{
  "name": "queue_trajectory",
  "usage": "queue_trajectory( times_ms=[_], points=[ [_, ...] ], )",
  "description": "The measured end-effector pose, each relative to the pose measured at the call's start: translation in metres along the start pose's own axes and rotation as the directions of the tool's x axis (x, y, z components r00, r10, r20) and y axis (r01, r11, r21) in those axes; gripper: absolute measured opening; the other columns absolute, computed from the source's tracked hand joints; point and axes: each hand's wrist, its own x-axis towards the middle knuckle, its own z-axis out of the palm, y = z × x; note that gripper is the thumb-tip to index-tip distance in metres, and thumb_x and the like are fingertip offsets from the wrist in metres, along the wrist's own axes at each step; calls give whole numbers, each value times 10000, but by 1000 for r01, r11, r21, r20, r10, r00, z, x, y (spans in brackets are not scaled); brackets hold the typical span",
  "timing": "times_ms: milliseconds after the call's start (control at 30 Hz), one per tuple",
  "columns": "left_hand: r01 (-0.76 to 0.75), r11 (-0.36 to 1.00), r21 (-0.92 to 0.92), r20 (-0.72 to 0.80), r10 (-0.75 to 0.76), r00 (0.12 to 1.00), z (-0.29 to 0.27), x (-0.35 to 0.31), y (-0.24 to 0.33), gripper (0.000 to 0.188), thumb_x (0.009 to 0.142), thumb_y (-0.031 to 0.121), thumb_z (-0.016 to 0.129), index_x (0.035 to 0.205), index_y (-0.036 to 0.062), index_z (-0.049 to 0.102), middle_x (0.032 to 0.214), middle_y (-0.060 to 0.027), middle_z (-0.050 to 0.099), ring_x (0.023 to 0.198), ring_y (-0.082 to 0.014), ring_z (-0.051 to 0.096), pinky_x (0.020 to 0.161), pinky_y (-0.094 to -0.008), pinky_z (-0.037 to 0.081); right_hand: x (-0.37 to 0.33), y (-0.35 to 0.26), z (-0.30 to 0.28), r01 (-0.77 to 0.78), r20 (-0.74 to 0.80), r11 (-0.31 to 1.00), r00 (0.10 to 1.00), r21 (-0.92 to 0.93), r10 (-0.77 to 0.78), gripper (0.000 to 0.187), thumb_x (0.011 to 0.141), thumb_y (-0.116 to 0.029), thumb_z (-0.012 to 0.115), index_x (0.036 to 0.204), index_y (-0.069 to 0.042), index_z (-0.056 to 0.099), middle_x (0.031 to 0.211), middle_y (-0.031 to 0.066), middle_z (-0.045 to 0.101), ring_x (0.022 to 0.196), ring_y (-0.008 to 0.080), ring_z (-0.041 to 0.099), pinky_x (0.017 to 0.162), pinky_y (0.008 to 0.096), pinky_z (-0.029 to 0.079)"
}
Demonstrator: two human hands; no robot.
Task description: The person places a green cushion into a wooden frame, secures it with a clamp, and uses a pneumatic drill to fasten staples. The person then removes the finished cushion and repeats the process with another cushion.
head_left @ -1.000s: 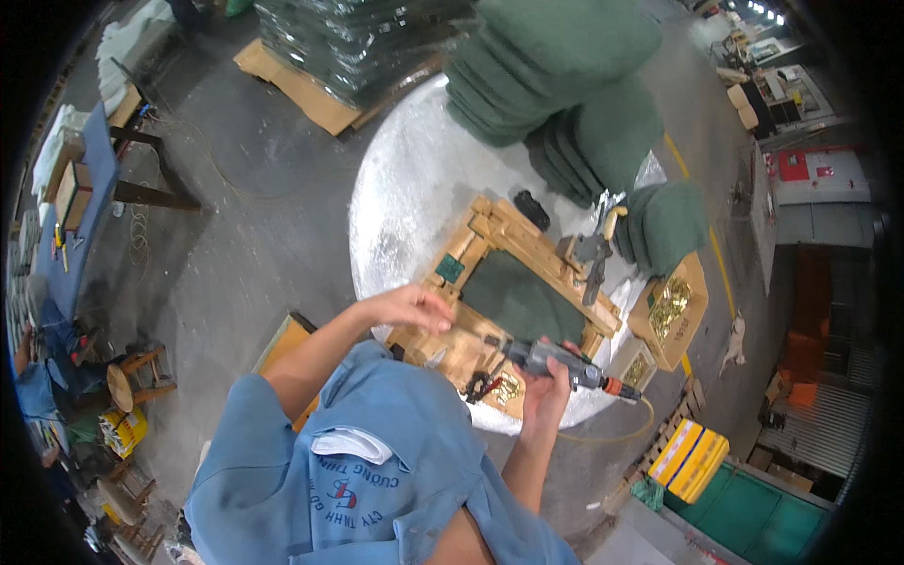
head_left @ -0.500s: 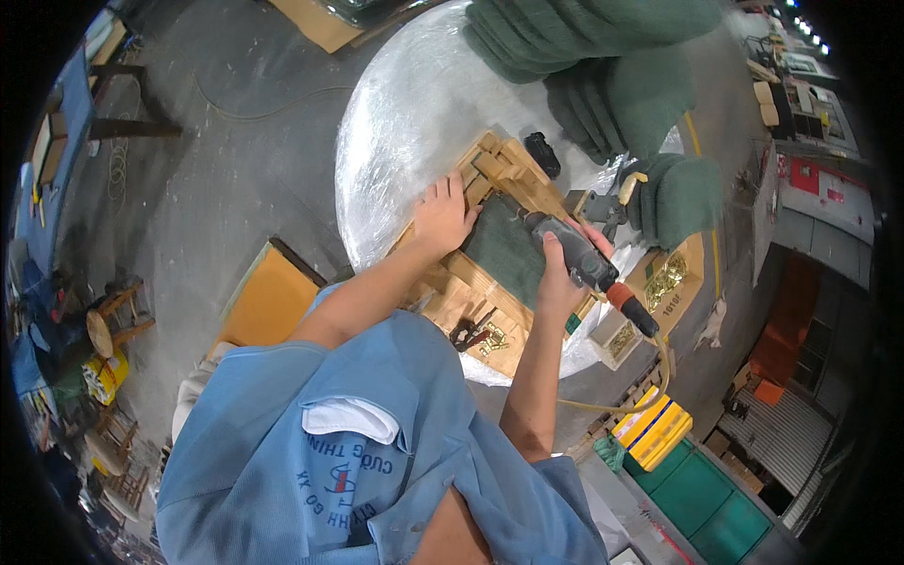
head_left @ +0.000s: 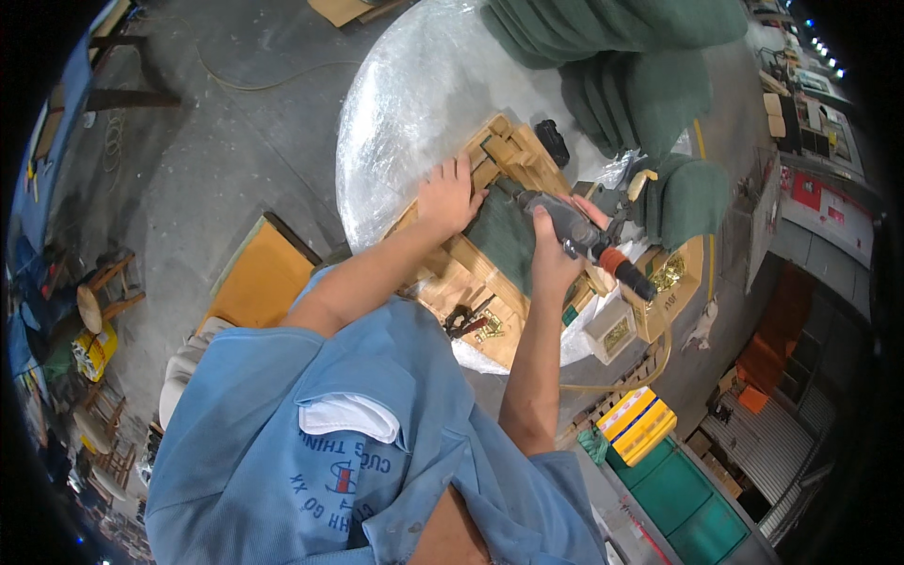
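My left hand (head_left: 446,196) lies on the left rail of a wooden frame (head_left: 485,275), its fingers stretched out over the wood and its thumb reaching inward. A dark green padded panel (head_left: 499,240) sits inside the frame. My right hand (head_left: 556,254) is wrapped round a grey power screwdriver (head_left: 567,220) with an orange and black rear end. The tool's nose points at the frame's inner far-left side, close to my left thumb; whether its tip touches anything cannot be made out. A tan hose (head_left: 667,348) curves below the tool.
Beneath the frame is a round plastic-wrapped surface (head_left: 391,122). Stacked green cushions (head_left: 640,99) stand beyond. A black object (head_left: 552,143) lies beside the frame. Boxes of brass-coloured hardware (head_left: 669,275) sit at right; loose fittings (head_left: 490,327) and dark tools (head_left: 464,320) lie on the near board.
My right hand has brought the screwdriver's nose leftward, nearer my left thumb. My left hand stays on the rail. The whole view has shifted slightly.
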Motion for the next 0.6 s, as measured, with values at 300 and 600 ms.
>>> queue_trajectory(
  times_ms=[300, 600],
  points=[
    [-70, 993, -99, -106, 60, 993, 0, -10, -6, 759, 939, 417, 741, 1484, 7, 409, 1328, -191, 577, 1220, -370, 590, 925, -524, 532, 33, 13, 31, 28, 184, 996, 982, 86, -43, 527, 802, 47, 804, 1254, -25, 545, 1123, 149, 723, 977, 199, 712, 861, 340, 599],
    [-80, 994, -70, -68, 76, 995, 8, 0, -2, 825, 949, 479, 716, 1537, 22, 360, 1375, -207, 564, 1251, -393, 584, 938, -537, 544, 36, 2, -11, -92, 63, 995, 994, 36, 89, 492, 796, 13, 799, 1228, -48, 572, 1100, 121, 710, 986, 184, 696, 805, 309, 598]
  ],
)
